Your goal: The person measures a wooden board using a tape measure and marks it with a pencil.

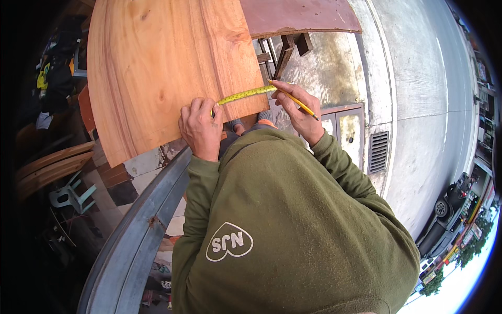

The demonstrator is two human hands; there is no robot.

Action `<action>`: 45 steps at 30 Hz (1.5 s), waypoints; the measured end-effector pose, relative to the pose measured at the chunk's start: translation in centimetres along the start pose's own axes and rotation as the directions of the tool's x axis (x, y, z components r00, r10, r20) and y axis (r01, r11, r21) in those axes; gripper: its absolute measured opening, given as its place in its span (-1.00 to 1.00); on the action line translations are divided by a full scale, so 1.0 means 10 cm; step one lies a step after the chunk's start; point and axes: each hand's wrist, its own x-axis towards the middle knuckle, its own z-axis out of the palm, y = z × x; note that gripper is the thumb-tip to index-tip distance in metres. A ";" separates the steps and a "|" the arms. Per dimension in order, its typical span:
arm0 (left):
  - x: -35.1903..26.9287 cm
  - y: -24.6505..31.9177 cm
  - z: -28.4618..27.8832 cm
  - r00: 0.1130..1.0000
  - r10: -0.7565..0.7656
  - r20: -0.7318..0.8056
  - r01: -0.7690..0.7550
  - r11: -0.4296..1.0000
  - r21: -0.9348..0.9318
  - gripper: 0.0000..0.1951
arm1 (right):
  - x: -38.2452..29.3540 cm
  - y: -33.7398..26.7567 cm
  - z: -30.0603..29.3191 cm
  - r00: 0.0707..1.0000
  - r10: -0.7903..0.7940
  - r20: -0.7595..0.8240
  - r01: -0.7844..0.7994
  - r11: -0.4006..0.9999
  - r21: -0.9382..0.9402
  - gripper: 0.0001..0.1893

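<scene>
A broad plywood sheet [164, 62] with a reddish wood grain lies before me. Across its near right corner runs the yellow blade of a tape measure [247, 94], its far end reaching past the sheet's right edge. My left hand [204, 123] grips the tape measure's case near the sheet's front edge; the fingers hide most of it. A yellow pencil [298, 103] is held in my right hand [300, 110], its tip close to the blade just beyond the right edge. Whether the right fingers also touch the blade is hard to tell.
A dark red board [300, 15] extends behind the sheet, above wooden supports [285, 55]. A grey metal post [137, 231] passes close on my left. Farther left are a pale green plastic stool [72, 194] and curved wooden pieces [55, 168]. A drain grate [379, 152] and a road lie right.
</scene>
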 end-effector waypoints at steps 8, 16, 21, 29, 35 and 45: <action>-0.02 -0.02 0.03 1.000 0.010 -0.027 -0.010 1.000 -0.008 -0.92 | -0.07 0.12 0.17 0.991 0.121 0.061 -0.131 0.974 0.187 -0.77; -0.02 -0.03 0.03 0.999 0.009 -0.039 -0.010 1.000 -0.021 -0.92 | -0.01 0.15 0.19 0.999 0.036 0.022 -0.036 0.999 -0.002 -0.80; -0.02 -0.03 0.04 1.000 0.005 -0.027 -0.005 1.000 -0.014 -0.93 | -0.02 0.20 0.19 0.998 0.054 0.034 -0.056 0.997 0.060 -0.81; -0.02 -0.03 0.04 1.000 0.003 -0.029 -0.004 1.000 -0.014 -0.92 | -0.01 0.13 0.26 0.998 0.020 0.066 -0.025 0.996 0.081 -0.84; -0.02 -0.03 0.03 1.000 -0.006 -0.018 0.006 1.000 -0.018 -0.92 | 0.00 0.06 0.27 0.993 0.101 0.064 -0.106 0.992 0.072 -0.84; -0.01 -0.04 0.04 1.000 0.000 -0.026 -0.001 1.000 -0.021 -0.92 | 0.00 0.07 0.28 0.992 0.116 0.055 -0.119 0.991 0.059 -0.84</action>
